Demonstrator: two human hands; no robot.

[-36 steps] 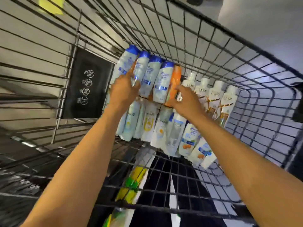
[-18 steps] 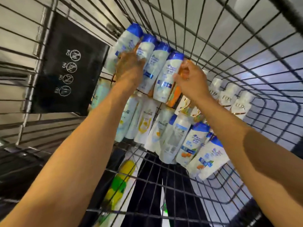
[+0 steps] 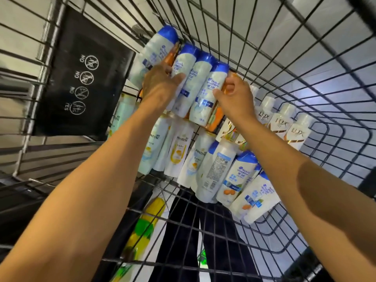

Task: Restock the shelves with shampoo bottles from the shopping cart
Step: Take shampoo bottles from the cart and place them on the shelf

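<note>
Change: left grip point(image 3: 160, 86) and right grip point(image 3: 236, 98) stay put.
Left grip: grasping blue-capped shampoo bottles point(image 3: 201, 78), just right of black sign point(image 3: 81, 74).
Right grip: clenched on that row's end.
Around: Lux bottles point(image 3: 282, 123), in shopping cart point(image 3: 364, 7).

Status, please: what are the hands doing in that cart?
Left hand, right hand grip the blue-capped bottle row from both ends. Row inside wire cart. Nothing lying on top.

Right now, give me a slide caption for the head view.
Left hand and right hand grip blue-capped shampoo bottles inside the wire shopping cart.
</note>
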